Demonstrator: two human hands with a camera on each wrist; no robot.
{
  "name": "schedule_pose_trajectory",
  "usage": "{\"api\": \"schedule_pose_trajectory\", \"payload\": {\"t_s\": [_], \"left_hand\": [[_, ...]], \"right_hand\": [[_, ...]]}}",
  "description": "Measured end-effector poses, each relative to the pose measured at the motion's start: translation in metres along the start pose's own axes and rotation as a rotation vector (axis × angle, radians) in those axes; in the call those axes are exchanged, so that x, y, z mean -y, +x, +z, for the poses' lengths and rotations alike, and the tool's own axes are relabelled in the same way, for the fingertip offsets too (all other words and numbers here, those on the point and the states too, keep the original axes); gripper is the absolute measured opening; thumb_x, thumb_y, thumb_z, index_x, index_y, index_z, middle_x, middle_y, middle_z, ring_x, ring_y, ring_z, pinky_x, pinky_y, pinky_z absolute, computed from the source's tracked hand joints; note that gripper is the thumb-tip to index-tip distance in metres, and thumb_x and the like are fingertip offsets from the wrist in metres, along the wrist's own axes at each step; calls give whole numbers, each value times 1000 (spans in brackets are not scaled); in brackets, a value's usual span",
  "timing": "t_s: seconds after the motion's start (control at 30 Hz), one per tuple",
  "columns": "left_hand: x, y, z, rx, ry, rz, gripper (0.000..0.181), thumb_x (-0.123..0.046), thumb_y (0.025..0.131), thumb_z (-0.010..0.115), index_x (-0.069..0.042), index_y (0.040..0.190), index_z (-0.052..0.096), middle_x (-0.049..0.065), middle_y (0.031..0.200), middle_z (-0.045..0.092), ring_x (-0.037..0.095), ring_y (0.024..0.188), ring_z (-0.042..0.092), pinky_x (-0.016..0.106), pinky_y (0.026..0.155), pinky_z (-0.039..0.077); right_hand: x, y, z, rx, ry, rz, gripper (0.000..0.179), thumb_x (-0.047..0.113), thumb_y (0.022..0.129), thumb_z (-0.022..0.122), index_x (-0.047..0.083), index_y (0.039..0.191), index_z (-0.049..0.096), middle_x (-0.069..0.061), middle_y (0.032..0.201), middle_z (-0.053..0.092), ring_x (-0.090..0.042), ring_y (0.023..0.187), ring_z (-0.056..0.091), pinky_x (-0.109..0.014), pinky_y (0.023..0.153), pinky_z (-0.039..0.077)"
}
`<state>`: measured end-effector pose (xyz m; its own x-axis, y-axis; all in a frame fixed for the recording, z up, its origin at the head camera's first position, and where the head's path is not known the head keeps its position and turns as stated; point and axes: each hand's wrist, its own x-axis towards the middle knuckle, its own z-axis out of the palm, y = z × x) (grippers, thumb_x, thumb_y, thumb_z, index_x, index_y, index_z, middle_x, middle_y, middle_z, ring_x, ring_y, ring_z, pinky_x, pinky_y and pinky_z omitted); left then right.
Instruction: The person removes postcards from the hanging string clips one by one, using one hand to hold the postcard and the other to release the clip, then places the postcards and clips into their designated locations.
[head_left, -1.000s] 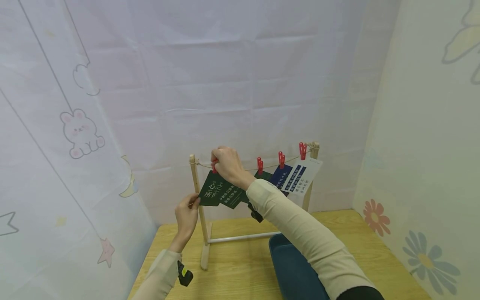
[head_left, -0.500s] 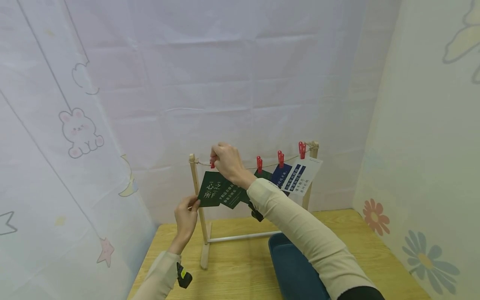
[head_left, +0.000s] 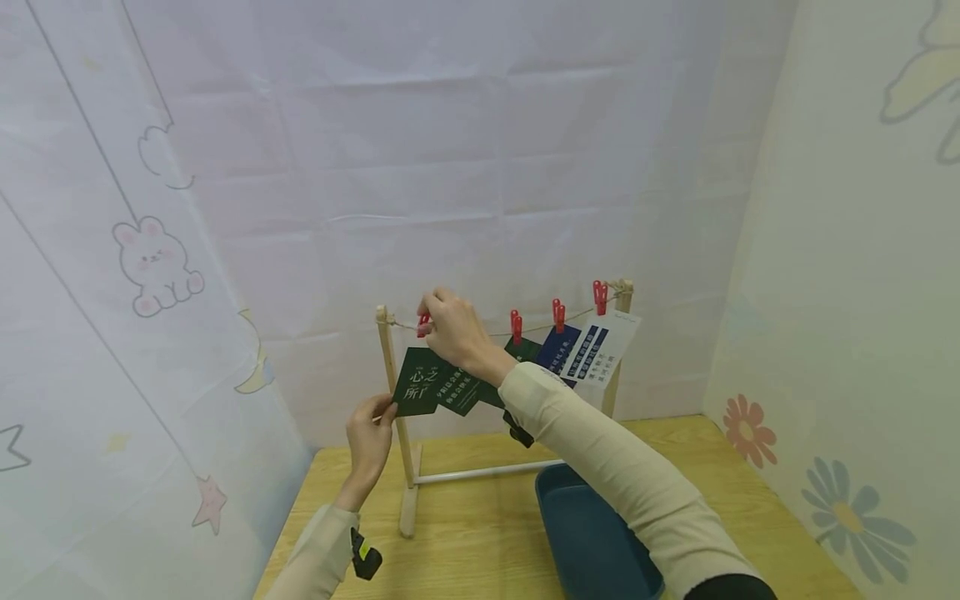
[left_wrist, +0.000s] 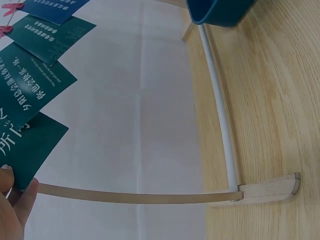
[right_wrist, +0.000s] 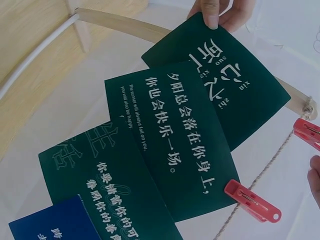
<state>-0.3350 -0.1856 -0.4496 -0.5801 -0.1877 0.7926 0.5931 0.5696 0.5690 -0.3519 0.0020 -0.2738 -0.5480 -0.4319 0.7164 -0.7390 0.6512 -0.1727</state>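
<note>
Leftmost green card [head_left: 414,383] is pinched by the left hand [head_left: 369,437], red clip [right_wrist: 308,132] by right hand [head_left: 459,333].

The fingers of the right hand [head_left: 459,333] cover part of the red clothespin [head_left: 423,326], and the right wrist view cuts both off. Under the fingers of the left hand [head_left: 368,440], a corner of the leftmost green card [head_left: 416,377] is hidden. Right of the right fingers, the white card [head_left: 602,348] has print too small to read
</note>
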Motion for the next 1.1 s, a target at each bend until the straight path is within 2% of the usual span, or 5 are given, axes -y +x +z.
{"api": "schedule_pose_trajectory", "payload": {"t_s": [0.37,0.8,1.0,1.1], "left_hand": [[2,-3,-2,-2,1,24,13,13,82,73,7,93,71,19,88,69,35,78,69,44,66,59],[4,-7,-6,9,46,3,12,9,81,76,5,92,73,15,84,72,29,70,68,43,62,57],[6,-10,-7,7,32,-8,14,11,79,77,5,91,74,14,82,72,28,69,69,37,59,56],[7,-12,-8,12,27,-21,15,11,79,76,4,92,74,14,82,73,29,69,69,36,59,56]], "right_hand": [[0,-8,4,13,-27,-35,17,7,89,74,1,104,66,-7,93,57,-19,79,59,-29,67,51],[-6,-22,6,20,-23,-81,21,-3,87,72,1,106,66,-10,96,57,-20,76,56,-29,63,47],[-11,-29,7,22,-27,-101,23,-7,85,72,1,106,67,-10,97,59,-20,78,59,-29,66,50],[-14,-33,8,41,-2,-104,28,-13,84,68,1,107,66,-10,99,59,-18,80,64,-26,63,50]]}}
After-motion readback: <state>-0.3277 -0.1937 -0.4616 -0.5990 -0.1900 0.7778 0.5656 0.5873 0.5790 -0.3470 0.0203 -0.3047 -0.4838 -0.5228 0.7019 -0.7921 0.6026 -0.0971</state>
